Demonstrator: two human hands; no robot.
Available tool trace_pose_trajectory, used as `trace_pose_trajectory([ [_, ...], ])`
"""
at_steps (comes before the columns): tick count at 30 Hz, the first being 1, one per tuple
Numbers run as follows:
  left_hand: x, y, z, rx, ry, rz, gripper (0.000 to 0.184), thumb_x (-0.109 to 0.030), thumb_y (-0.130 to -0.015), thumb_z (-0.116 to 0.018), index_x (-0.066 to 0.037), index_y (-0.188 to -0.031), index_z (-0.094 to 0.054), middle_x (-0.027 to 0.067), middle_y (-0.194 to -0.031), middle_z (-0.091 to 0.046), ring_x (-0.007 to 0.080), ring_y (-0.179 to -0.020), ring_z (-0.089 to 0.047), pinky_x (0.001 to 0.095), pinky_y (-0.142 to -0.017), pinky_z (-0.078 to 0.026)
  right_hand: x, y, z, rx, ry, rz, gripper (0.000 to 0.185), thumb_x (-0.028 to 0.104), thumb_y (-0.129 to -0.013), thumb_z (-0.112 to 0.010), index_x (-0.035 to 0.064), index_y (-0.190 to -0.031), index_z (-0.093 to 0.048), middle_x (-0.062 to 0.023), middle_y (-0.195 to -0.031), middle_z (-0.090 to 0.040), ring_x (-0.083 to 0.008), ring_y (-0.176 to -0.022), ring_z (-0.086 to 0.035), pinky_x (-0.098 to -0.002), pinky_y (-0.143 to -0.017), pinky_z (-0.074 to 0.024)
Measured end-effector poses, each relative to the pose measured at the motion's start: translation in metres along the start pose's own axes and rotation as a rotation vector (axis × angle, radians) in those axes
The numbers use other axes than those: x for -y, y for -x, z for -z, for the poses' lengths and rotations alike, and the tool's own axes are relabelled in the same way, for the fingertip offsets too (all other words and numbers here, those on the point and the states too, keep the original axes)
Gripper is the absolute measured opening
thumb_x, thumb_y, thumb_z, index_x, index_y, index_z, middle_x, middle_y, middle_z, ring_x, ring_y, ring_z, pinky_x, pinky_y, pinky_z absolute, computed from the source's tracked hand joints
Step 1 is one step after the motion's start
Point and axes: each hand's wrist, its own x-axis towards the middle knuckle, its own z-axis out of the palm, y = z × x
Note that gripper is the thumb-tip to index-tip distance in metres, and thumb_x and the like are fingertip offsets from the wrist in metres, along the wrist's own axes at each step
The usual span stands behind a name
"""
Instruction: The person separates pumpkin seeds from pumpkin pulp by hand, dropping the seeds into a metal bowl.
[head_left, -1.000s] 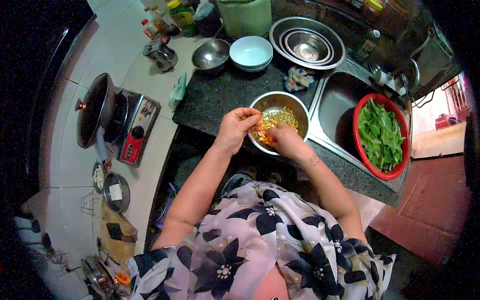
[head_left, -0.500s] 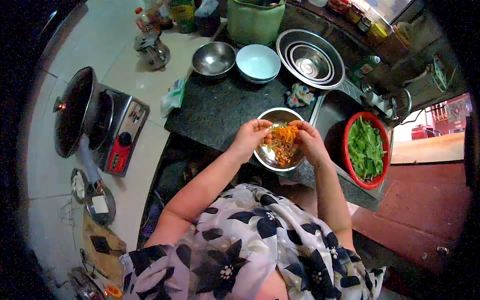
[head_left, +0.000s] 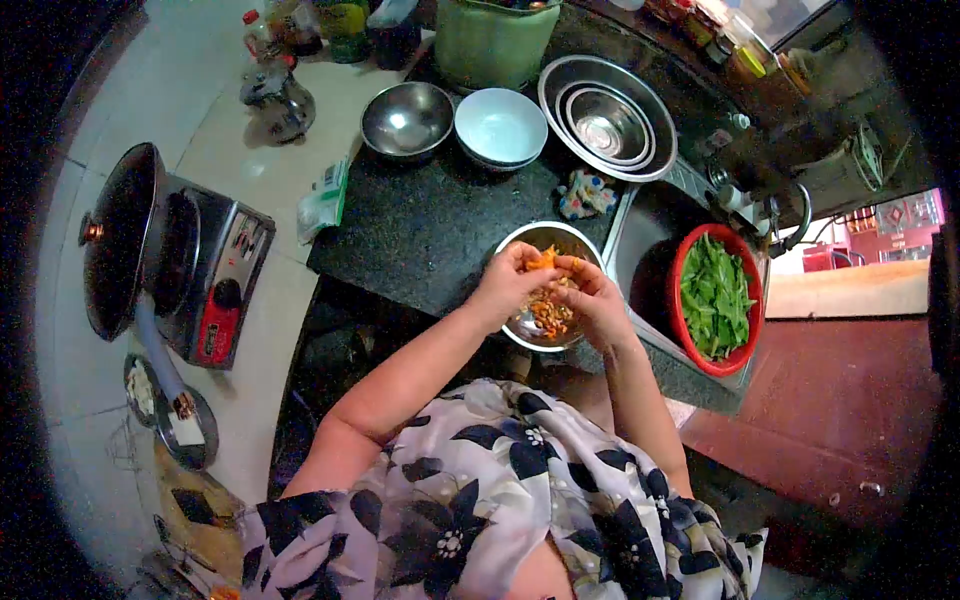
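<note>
Over a steel bowl (head_left: pixel 532 334), my two hands work close together. My left hand (head_left: pixel 503 287) is closed, its fingertips pinching a small clump of orange food shreds (head_left: pixel 541 260). My right hand (head_left: pixel 598 303) is closed too, with thumb and fingers bent against the same orange shreds beside the left fingertips. Loose brown and orange shredded pieces (head_left: pixel 550 318) lie in the bowl under my hands. My fingers partly cover the bowl's middle and the clump, whose exact kind I cannot make out.
A red basin (head_left: pixel 676 325) of green leaves (head_left: pixel 720 300) rests over the sink (head_left: pixel 640 230) on the right. Along the back are a steel bowl (head_left: pixel 406 120), white bowls (head_left: pixel 500 122), nested steel basins (head_left: pixel 604 130) and a cloth (head_left: pixel 586 195). A wok (head_left: pixel 122 240) and stove (head_left: pixel 225 285) stand left.
My hands have drawn closer together over the bowl, and the orange clump between them shows smaller. The view has shifted slightly, so the surroundings sit further left.
</note>
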Motion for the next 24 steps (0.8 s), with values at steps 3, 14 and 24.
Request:
trace_pose_trajectory([
  [3, 0.001, 0.002, 0.001, -0.032, 0.404, 0.087, 0.016, -0.003, -0.079, -0.054, -0.005, -0.093, -0.046, 0.0077, -0.091, -0.054, 0.0161, -0.083, -0.055, 0.0287, -0.069, -0.048, 0.003, -0.001, 0.013, 0.017, -0.221, -0.098, 0.039, -0.007, -0.076, -0.052, -0.0041, -0.114, -0.045, -0.0128, -0.106, -0.054, -0.0210, -0.096, -0.056, -0.0298, -0.084, -0.0468],
  [14, -0.001, 0.010, -0.014, -0.158, 0.540, 0.019, 0.019, 0.000, -0.079, -0.045, -0.005, -0.097, -0.044, 0.0107, -0.095, -0.052, 0.0196, -0.085, -0.054, 0.0333, -0.071, -0.048, 0.010, -0.008, 0.044, 0.077, -0.280, -0.200, 0.030, -0.002, -0.081, -0.052, -0.0055, -0.111, -0.046, -0.0144, -0.101, -0.055, -0.0218, -0.087, -0.059, -0.0261, -0.074, -0.0523],
  [24, -0.009, 0.022, -0.012, -0.138, 0.565, -0.051, 0.035, 0.002, -0.076, -0.046, 0.001, -0.111, -0.046, 0.0131, -0.103, -0.055, 0.0241, -0.094, -0.056, 0.0358, -0.082, -0.047, 0.023, -0.009, 0.035, 0.197, -0.327, -0.116, 0.023, 0.001, -0.081, -0.053, -0.0026, -0.104, -0.050, -0.0134, -0.098, -0.057, -0.0212, -0.083, -0.060, -0.0276, -0.074, -0.0518],
])
